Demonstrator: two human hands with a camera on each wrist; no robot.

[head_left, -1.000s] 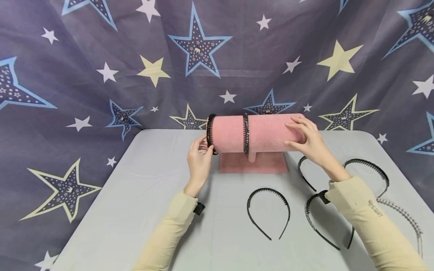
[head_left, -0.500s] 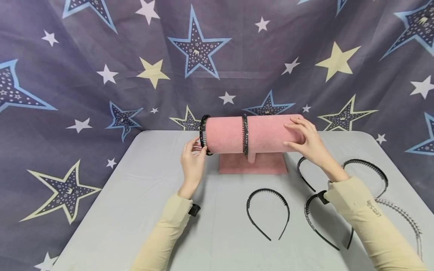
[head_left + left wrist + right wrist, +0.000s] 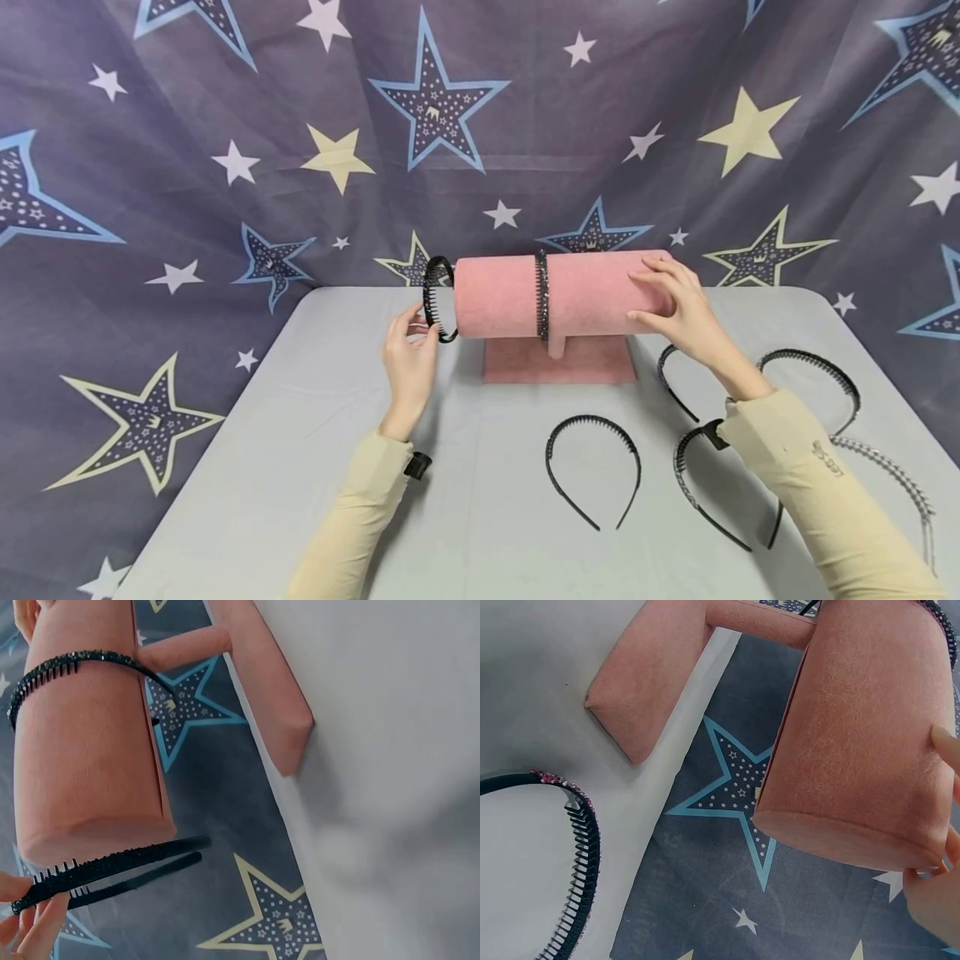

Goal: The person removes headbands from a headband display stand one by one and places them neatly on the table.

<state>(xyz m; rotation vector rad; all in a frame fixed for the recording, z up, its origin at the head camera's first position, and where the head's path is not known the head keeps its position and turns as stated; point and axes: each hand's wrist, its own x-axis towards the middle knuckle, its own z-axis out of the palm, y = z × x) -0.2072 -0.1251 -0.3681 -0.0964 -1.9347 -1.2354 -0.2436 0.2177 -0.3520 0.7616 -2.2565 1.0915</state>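
Note:
My left hand (image 3: 411,367) pinches a black toothed headband (image 3: 428,293) between thumb and fingers. The headband stands upright just beyond the left end of a pink padded headband stand (image 3: 498,296). In the left wrist view, the pinched headband (image 3: 112,862) lies across the roll's end face, its two arms reaching away from the fingers. My right hand (image 3: 690,317) grips the roll's right end, fingers over the top and thumb at the front. Another black headband with sparkly trim (image 3: 543,300) wraps the middle of the roll.
A plain black headband (image 3: 592,419) lies on the table (image 3: 262,500) in front of the stand's base (image 3: 517,371). Several more lie near my right forearm, including a dark one (image 3: 821,362) and a silvery beaded one (image 3: 892,468). A star-patterned curtain (image 3: 525,150) hangs close behind.
My left hand has drawn the pinched headband leftward, off the end of the roll. My right hand keeps its grip in the same place, and the middle headband stays put.

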